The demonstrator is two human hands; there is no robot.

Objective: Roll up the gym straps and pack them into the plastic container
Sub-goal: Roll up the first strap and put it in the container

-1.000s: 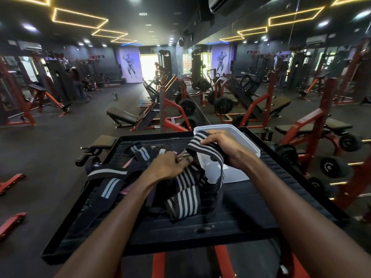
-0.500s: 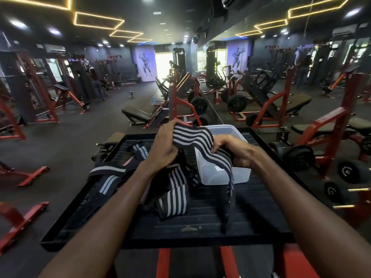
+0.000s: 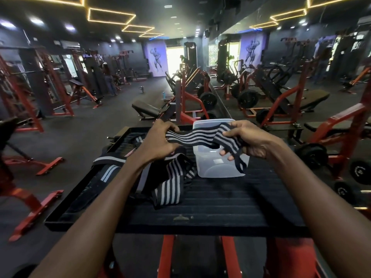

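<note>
A black strap with grey stripes is stretched flat between my two hands, above the clear plastic container. My left hand grips its left end. My right hand pinches the right part, and a short tail of the strap hangs down from it in front of the container. The rest of this strap and other black straps lie in a loose heap on the black ribbed platform, under my left wrist. The container stands open on the platform, and I see nothing inside it.
A raised rim runs round the platform, which sits on a red frame. Red and black gym machines and weight plates stand to the right and beyond. A person stands far off at the left.
My hands have moved apart and pulled the striped strap out flat between them, lifted over the container. My right hand has shifted to the right.
</note>
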